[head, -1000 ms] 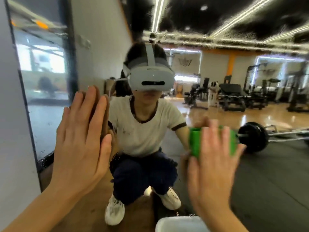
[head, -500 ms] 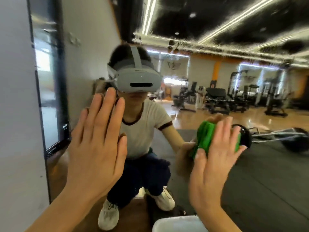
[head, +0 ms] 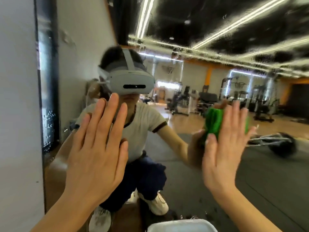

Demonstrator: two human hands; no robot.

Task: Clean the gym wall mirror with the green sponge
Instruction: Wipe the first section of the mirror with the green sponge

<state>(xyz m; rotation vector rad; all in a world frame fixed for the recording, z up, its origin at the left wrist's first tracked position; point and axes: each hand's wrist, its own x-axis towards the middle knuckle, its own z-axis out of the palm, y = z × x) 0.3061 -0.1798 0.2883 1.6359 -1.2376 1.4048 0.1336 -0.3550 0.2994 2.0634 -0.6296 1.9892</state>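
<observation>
The wall mirror (head: 217, 173) fills most of the view and reflects a crouching person and the gym behind. My right hand (head: 224, 148) presses the green sponge (head: 214, 122) flat against the glass, fingers spread over it; most of the sponge is hidden under the palm. My left hand (head: 98, 148) lies flat on the mirror to the left, fingers apart, holding nothing. The upper glass looks streaked and wet.
A white wall (head: 18, 114) borders the mirror's left edge. A white container's rim (head: 182, 226) shows at the bottom, just below my right forearm. The barbell and gym machines appear only as reflections.
My right hand has slid the sponge up the glass. My left hand has shifted right and up, and my view has turned to the left.
</observation>
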